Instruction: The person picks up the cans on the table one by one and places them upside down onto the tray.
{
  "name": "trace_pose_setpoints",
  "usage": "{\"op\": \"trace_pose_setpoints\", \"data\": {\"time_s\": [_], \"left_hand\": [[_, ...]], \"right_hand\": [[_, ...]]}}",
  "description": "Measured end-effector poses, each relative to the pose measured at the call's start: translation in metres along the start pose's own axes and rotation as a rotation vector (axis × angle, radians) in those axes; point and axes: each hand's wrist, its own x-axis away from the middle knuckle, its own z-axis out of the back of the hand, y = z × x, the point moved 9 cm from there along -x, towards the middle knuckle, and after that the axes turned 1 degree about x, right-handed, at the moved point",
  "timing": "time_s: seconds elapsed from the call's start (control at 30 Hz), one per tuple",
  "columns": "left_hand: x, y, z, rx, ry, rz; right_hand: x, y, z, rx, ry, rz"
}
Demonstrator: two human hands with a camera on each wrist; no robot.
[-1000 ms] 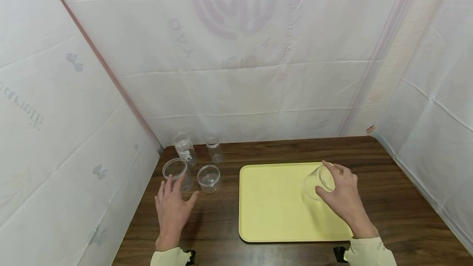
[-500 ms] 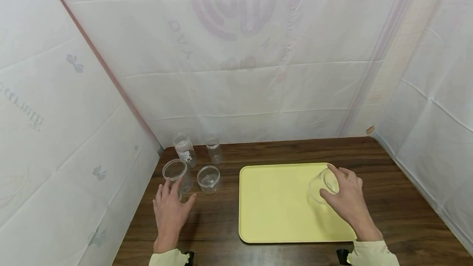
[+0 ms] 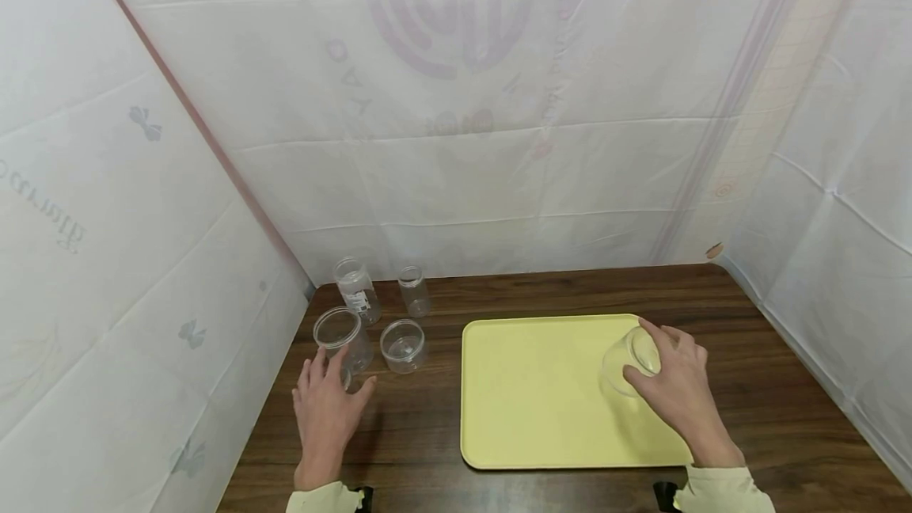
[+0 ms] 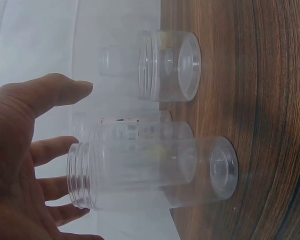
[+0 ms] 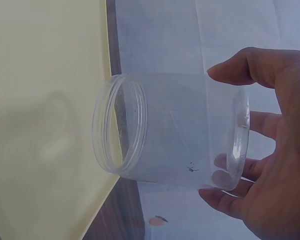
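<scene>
My right hand (image 3: 680,394) grips a clear plastic jar (image 5: 175,130) around its base end, thumb on one side and fingers on the other. The jar is upside down, its threaded mouth facing the yellow tray (image 3: 534,394) over the tray's right part. At the left, my left hand (image 3: 328,414) has its fingers spread and relaxed, close to the threaded rim of an upright clear jar (image 4: 205,172); whether they touch it I cannot tell. Just beyond stands a wide tall jar (image 3: 343,335). A short wide jar (image 3: 403,348) stands to its right.
Farther back on the dark wooden table (image 3: 420,434) stand a tall jar with a label (image 3: 358,293) and a slimmer jar (image 3: 414,293). White printed sheeting (image 3: 456,180) rises behind the table and along both sides.
My right hand has shifted rightward and a little nearer to me, carrying the upside-down jar over the tray. My left hand has drawn back slightly from the jars.
</scene>
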Motion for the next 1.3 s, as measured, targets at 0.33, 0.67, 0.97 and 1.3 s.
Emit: {"op": "trace_pose_setpoints", "data": {"time_s": [0.33,0.67,0.97,1.3], "left_hand": [[0.001,-0.003,0.0,-0.013,0.017,-0.004],[0.001,-0.006,-0.003,-0.032,-0.023,0.017],[0.0,-0.008,-0.004,-0.034,-0.023,0.01],[0.0,-0.011,-0.002,-0.005,-0.018,0.039]], "right_hand": [[0.001,0.006,0.002,0.016,0.008,-0.014],[0.005,0.013,0.004,0.037,0.006,-0.018],[0.007,0.018,0.006,0.063,0.011,-0.018],[0.007,0.023,0.004,0.056,-0.011,-0.04]]}}
